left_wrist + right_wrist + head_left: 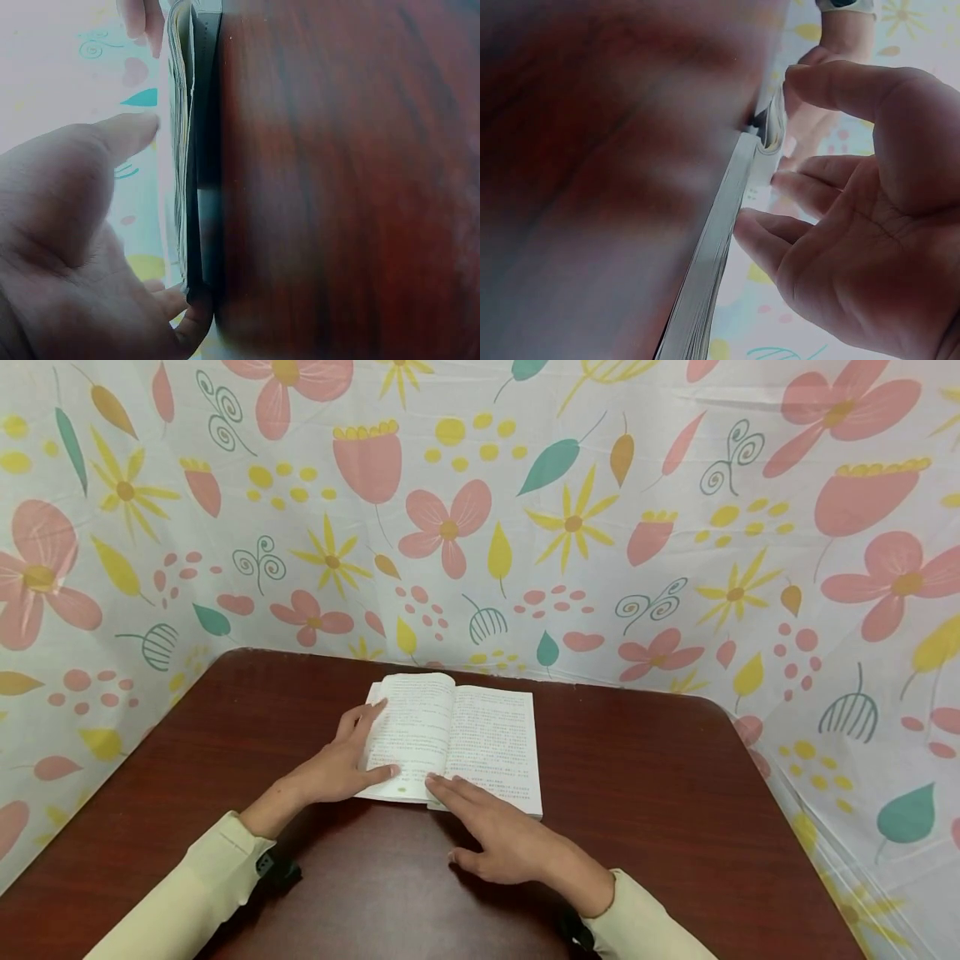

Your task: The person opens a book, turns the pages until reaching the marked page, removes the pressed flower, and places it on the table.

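Observation:
An open book (491,735) with printed pages lies on the table, its left pages bulging upward near the middle. My left hand (337,764) holds the book's left side. Its thumb lies over the lower part of the left page, and one finger reaches along the page's upper left. In the left wrist view, lower fingers of the left hand (75,225) curl round the edge of the book (180,150). My right hand (502,835) is at the bottom of the middle fold. Its extended fingertips touch the page there, and its thumb is spread away from the book.
The dark reddish wooden table (637,793) reaches back to a white cloth (525,568) printed with flowers and leaves. Dark wrist devices show under both light sleeves (187,885).

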`<state>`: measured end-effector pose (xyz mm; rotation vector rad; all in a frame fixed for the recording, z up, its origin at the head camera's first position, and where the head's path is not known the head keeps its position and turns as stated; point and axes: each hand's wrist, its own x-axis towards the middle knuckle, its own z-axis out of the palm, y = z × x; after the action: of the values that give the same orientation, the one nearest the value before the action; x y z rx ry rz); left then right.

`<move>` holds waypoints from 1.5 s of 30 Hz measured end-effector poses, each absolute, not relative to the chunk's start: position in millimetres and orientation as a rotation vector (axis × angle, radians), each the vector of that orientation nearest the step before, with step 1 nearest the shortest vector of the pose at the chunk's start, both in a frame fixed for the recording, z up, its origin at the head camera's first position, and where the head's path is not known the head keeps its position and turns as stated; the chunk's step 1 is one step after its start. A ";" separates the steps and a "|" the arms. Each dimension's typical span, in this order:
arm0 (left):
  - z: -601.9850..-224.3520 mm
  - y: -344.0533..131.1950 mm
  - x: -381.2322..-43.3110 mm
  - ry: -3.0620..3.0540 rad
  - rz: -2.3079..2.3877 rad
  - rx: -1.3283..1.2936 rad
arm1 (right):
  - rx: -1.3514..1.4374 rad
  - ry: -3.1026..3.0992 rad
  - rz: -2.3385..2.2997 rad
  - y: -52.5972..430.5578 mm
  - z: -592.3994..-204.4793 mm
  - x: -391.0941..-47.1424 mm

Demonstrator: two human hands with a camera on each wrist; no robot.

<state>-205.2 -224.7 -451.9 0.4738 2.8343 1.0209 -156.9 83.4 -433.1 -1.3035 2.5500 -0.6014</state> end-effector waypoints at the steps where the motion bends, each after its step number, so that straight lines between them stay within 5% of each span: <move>1: -452.0 -224.6 -204.1 2.836 0.989 0.495 | -1.305 2.551 -0.595 83.8 -433.3 -157.5; 15: -455.7 -226.6 -201.7 2.813 0.768 0.634 | -1.143 2.697 -0.563 101.9 -431.0 -179.6; 45: -448.0 -225.9 -198.4 2.806 0.683 0.628 | -1.350 2.921 -0.573 118.7 -426.5 -199.9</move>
<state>-198.4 -225.9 -448.0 0.6283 2.8057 0.6833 -199.9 118.7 -426.5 -1.3504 2.9206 -0.5731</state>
